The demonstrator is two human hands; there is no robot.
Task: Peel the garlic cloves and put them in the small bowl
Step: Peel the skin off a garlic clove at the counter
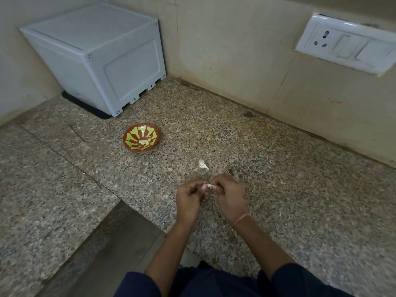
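Garlic clove showed only as a pale sliver; I saw the left hand and right hand both pinching it above the granite counter. Peeled cloves lay in the small bowl, well apart; a papery skin lay nearby.

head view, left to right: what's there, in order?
white plastic box → small bowl → left hand → garlic clove → right hand → wall socket panel
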